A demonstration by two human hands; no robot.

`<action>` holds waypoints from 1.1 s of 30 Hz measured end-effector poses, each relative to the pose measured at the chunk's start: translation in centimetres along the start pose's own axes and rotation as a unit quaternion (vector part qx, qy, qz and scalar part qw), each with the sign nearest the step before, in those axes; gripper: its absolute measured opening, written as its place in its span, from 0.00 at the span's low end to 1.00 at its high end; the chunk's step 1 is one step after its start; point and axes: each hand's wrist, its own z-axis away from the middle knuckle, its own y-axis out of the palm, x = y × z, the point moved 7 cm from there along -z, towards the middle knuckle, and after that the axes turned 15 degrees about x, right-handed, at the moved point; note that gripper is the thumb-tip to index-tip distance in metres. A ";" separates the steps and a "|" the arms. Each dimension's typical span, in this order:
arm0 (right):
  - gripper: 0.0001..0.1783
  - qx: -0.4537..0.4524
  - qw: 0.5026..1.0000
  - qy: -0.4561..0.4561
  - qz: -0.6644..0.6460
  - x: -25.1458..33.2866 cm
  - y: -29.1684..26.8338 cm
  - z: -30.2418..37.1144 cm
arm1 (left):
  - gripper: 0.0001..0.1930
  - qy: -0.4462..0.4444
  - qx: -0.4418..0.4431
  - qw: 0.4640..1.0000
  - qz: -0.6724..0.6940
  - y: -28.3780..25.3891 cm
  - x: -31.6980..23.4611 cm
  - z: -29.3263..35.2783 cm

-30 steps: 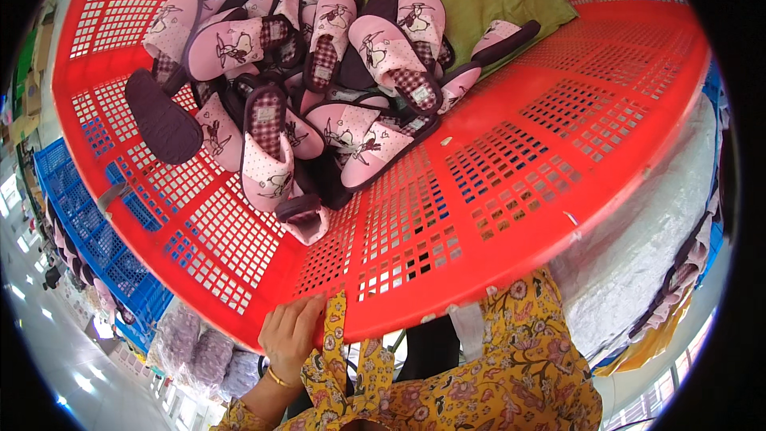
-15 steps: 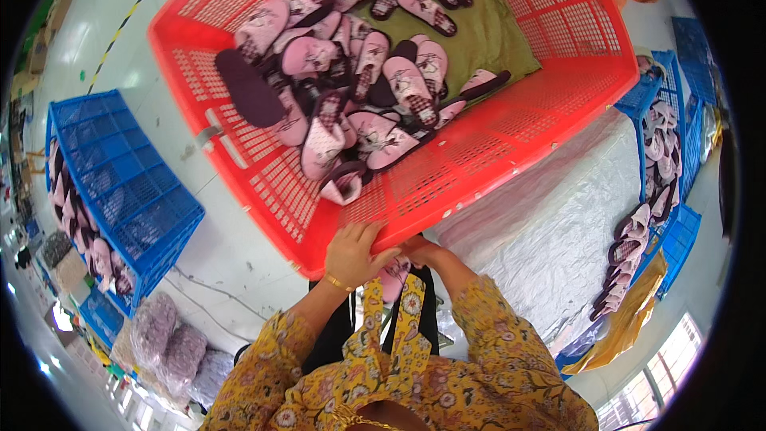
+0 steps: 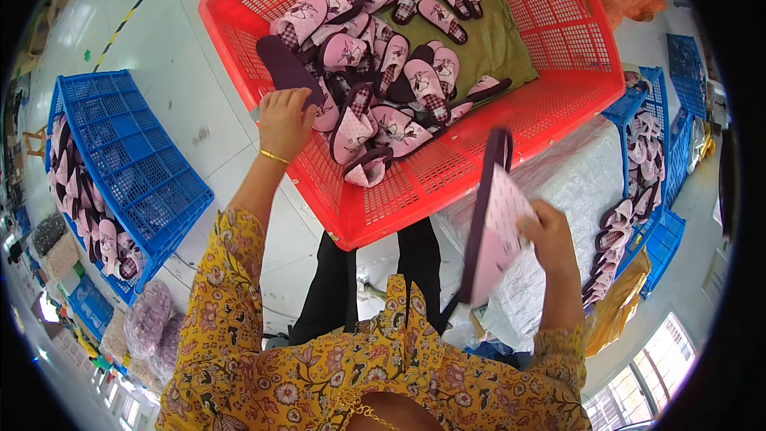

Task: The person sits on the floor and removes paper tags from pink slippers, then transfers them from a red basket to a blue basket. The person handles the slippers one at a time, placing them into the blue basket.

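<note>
My right hand point(image 3: 549, 233) is closed on a slipper point(image 3: 496, 233), pink with a dark purple sole edge. It is held on edge in front of the basket's near wall. My left hand point(image 3: 284, 121) lies over the left rim of the red plastic basket point(image 3: 375, 221), its fingers bent over the edge and the thumb inside. Just beyond those fingers is a slipper with its dark sole up point(image 3: 286, 68). A heap of pink slippers point(image 3: 391, 132) with checked linings fills the basket's left and middle.
Olive cloth point(image 3: 503, 40) lines the basket's right part. To the left stands a blue crate point(image 3: 132, 168) with slippers; on the right, more slippers point(image 3: 613, 247) lie by blue crates point(image 3: 659, 124). A plastic-wrapped block point(image 3: 582, 164) is beside the basket.
Both hands have left the near rim: the left moved to the basket's left side, the right swung right, lifting a slipper. The basket appears shifted right in view.
</note>
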 end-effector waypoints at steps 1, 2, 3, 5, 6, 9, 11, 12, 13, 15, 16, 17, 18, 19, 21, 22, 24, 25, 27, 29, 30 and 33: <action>0.12 -0.004 0.999 -0.006 0.050 1.5 -0.1 -3.3 | 0.13 -0.009 0.017 1.000 -0.018 0.4 1.6 0.1; 0.14 -0.001 0.995 -0.012 0.099 2.9 0.2 -7.1 | 0.12 -0.029 0.062 0.997 -0.032 0.7 3.2 1.0; 0.15 0.005 0.992 -0.073 0.104 4.2 1.1 -11.0 | 0.12 -0.046 0.104 0.993 -0.043 1.1 4.5 1.8; 0.17 -0.008 0.978 -0.145 0.150 3.5 1.4 -18.1 | 0.10 -0.033 0.118 0.989 -0.077 1.8 4.5 1.7; 0.17 -0.028 0.969 -0.157 0.188 2.2 0.9 -21.6 | 0.09 -0.031 0.100 0.992 -0.068 1.7 4.3 0.6; 0.16 -0.027 0.914 -0.150 0.375 -0.8 2.5 -29.3 | 0.08 -0.040 0.096 0.993 -0.060 2.5 4.7 0.7; 0.15 -0.009 0.880 -0.136 0.454 -3.4 4.8 -33.1 | 0.07 -0.055 0.107 0.991 -0.058 2.0 4.4 0.7; 0.14 0.020 0.877 -0.132 0.462 -5.2 6.0 -34.5 | 0.07 -0.060 0.108 0.991 -0.057 1.8 4.3 0.4; 0.14 0.050 0.874 -0.125 0.467 -7.2 7.4 -36.0 | 0.07 -0.057 0.115 0.989 -0.069 2.0 4.2 0.2; 0.13 0.106 0.871 -0.105 0.468 -9.7 9.3 -37.4 | 0.06 -0.063 0.124 0.988 -0.071 2.1 4.0 -0.3; 0.13 0.120 0.871 -0.103 0.464 -10.6 10.6 -38.0 | 0.06 -0.070 0.131 0.986 -0.074 2.2 4.1 -0.1; 0.13 0.131 0.871 -0.101 0.463 -11.2 11.5 -38.6 | 0.06 -0.075 0.131 0.985 -0.078 2.3 4.1 -0.1; 0.14 0.140 0.871 -0.098 0.461 -11.9 12.4 -39.1 | 0.06 -0.079 0.132 0.985 -0.082 2.4 4.1 0.0; 0.17 0.154 0.870 -0.100 0.457 -12.8 13.3 -39.6 | 0.06 -0.083 0.130 0.984 -0.088 2.5 4.3 -0.2; 0.19 0.174 0.880 -0.065 0.437 -13.4 15.2 -39.8 | 0.06 -0.085 0.135 0.983 -0.091 2.3 4.4 -0.3; 0.21 0.185 0.884 -0.044 0.426 -13.8 16.1 -39.7 | 0.06 -0.086 0.140 0.982 -0.089 2.3 4.3 -0.2; 0.24 0.184 0.876 -0.101 0.435 -14.4 18.2 -40.1 | 0.06 -0.087 0.144 0.982 -0.087 2.4 4.1 -0.6; 0.25 0.191 0.863 -0.125 0.451 -14.0 19.3 -39.9 | 0.06 -0.090 0.146 0.982 -0.086 2.5 4.1 -0.6; 0.24 0.201 0.859 -0.134 0.452 -13.7 20.9 -40.0 | 0.05 -0.095 0.147 0.981 -0.088 2.4 4.1 -0.6; 0.21 0.224 0.840 -0.115 0.482 -15.1 21.5 -41.3 | 0.05 -0.091 0.140 0.982 -0.089 2.5 4.1 -1.1; 0.20 0.233 0.830 -0.104 0.496 -15.8 21.7 -41.8 | 0.05 -0.084 0.135 0.983 -0.088 2.6 4.0 -1.4; 0.15 0.208 0.883 -0.129 0.401 -12.8 18.6 -41.3 | 0.05 -0.091 0.139 0.982 -0.091 2.6 4.4 -0.5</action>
